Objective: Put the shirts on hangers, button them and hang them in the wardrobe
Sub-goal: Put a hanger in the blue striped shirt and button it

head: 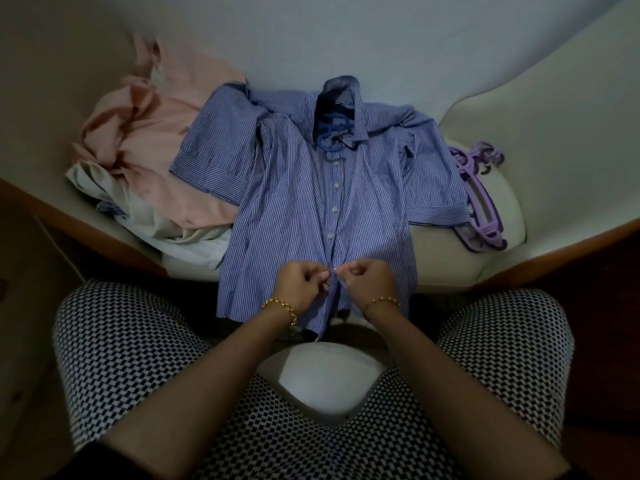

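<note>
Both hands, left hand [304, 285], right hand [370, 283], pinching striped shirt [294, 202] placket, knuckles up, wrists together

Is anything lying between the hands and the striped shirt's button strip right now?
Nothing visible. The left hand and right hand are pinching the front strip of the blue-and-white striped shirt; the crumpled pink shirt and purple plastic hangers lie off to its sides.

Dim, soft detail, strong edge distortion
</note>
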